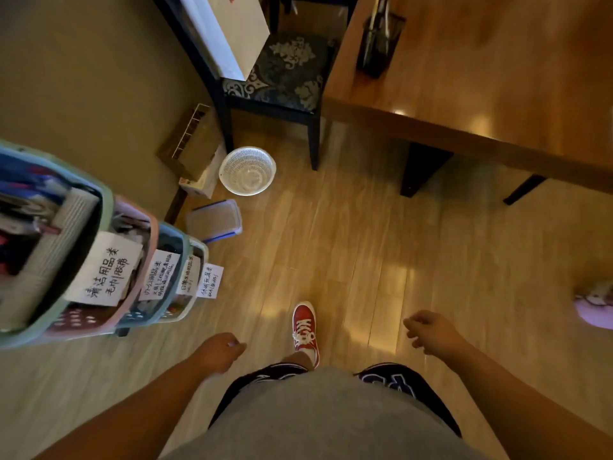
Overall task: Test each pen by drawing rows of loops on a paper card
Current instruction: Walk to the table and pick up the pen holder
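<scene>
Walking to shiny brown wooden surface (497, 94); left hand (220, 351) and right hand (431, 330) loosely curled, holding nothing, no pens yet.

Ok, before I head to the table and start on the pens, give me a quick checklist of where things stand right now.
1. Left hand free: ok, loosely curled, nothing visibly held.
2. Right hand free: ok, fingers loose, nothing in it.
3. Pens located: cannot tell; a dark holder stands on the wooden table with slim items in it, too blurred to name.
4. Paper card in sight: not ok, none visible on the table.
5. Path to the table: ok, bare floor ahead of the red shoe; white basket and clear box lie off to the left.
</scene>
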The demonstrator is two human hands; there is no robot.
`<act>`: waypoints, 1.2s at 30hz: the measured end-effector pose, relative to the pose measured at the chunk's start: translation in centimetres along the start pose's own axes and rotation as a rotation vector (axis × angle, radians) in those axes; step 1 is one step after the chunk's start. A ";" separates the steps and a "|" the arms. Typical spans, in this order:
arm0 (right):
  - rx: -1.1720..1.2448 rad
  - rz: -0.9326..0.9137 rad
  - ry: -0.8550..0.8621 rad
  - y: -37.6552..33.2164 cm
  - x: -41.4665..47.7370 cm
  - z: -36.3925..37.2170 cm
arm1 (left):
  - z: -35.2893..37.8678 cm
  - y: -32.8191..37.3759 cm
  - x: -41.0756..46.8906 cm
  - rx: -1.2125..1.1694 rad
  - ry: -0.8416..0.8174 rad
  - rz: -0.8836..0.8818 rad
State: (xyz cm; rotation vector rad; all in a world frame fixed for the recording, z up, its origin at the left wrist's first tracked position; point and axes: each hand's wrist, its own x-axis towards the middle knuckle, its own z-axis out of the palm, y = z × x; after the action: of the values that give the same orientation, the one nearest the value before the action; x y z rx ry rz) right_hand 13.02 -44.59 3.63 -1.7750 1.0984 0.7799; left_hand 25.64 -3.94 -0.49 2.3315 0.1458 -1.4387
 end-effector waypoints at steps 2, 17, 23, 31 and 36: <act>0.018 0.039 0.031 0.2 0.7 -1.1 | -1.9 3.3 1.1 -0.031 0.005 0.031; 0.083 0.160 -0.007 -4.0 10.8 -12.3 | -9.0 23.1 8.6 -0.133 0.030 0.060; 0.035 -0.163 0.012 -16.4 14.8 -18.5 | -12.1 32.1 9.6 0.017 0.160 0.287; -0.019 -0.561 -0.012 -31.1 16.8 -22.8 | -16.7 44.1 11.8 0.130 0.371 0.565; 0.055 -0.575 0.036 -37.1 19.6 -24.6 | -20.6 48.7 16.1 0.261 0.443 0.655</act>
State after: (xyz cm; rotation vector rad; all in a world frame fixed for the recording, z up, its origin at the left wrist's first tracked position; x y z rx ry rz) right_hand 56.29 -65.79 10.40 -1.9260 0.5692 0.3626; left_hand 64.51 -42.57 6.99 2.5179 -0.6613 -0.6467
